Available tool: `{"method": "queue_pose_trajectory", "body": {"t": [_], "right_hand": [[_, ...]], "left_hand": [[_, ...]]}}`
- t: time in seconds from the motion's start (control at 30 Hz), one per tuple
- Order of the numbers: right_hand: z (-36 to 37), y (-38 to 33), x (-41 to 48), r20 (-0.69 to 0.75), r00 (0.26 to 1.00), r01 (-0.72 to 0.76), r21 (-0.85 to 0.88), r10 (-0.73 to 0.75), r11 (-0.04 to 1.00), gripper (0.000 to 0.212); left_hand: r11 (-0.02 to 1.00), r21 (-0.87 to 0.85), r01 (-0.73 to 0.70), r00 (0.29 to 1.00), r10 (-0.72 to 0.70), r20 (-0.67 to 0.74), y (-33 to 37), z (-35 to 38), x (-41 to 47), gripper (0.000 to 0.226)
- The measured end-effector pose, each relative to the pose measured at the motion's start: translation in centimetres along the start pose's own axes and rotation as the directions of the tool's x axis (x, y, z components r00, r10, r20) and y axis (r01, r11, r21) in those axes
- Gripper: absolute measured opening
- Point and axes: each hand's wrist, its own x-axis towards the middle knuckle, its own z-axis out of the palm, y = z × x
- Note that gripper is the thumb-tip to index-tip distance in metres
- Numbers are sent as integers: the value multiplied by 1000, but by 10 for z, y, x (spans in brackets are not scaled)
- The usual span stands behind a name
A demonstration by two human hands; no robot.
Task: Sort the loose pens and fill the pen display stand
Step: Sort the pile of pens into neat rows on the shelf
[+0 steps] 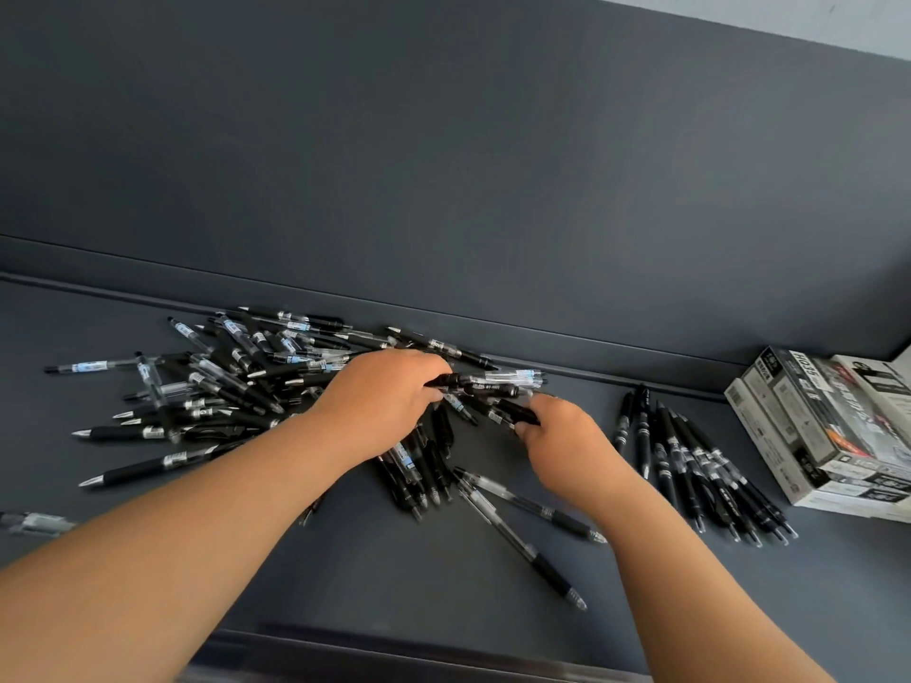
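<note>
The left hand [389, 401] curls its fingers round a bunch of pens [493, 382] while the right hand [567, 436] pinches one black pen [520, 412], probably to keep matching pens together.

Two hands: the left hand [384, 401] holds a bundle [488, 382] of about three pens, the right hand [567, 436] one black pen [517, 411]. One heap of loose pens [222, 386], several dozen, too tangled to count. One sorted group [690, 460] of roughly ten. Two clear pens [530, 503] lie apart in front, one blurred pen [34, 524] at the left edge. At least four boxes [813, 426] in one stack
</note>
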Motion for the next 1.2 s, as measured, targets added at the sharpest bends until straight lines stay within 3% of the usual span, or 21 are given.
{"method": "queue_pose_trajectory", "body": {"t": [0.1,0.27,0.37,0.57,0.73,0.83,0.93,1.07,1.2], "right_hand": [[-16,5,-11,36,999,-37,132,33,991,15],[-44,17,-33,78,995,-76,244,58,967,14],[-57,26,-44,85,993,-101,308,78,946,16],[-80,53,-67,125,989,-111,309,76,945,20],[-101,79,-86,166,984,-100,222,64,970,23],[-105,91,-91,82,991,-126,298,106,946,20],[-102,102,-88,-87,976,-161,341,201,926,18],[-90,117,-77,-287,926,-182,233,246,955,12],[-75,127,-68,-357,896,-249,91,265,964,16]], "left_hand": [[993,-95,71,997,-73,-22,11,-7,2,34],[948,-291,128,988,-148,-47,30,-16,13,11],[888,-432,157,981,-192,-39,45,-16,22,12],[702,-671,239,957,-286,42,81,-10,33,12],[670,-689,277,946,-315,75,104,1,42,11],[621,-717,317,937,-324,133,118,7,46,11],[485,-777,400,909,-316,271,134,18,49,8],[391,-761,518,853,-302,425,152,39,55,7],[394,-717,575,816,-341,467,161,62,65,10]]}}
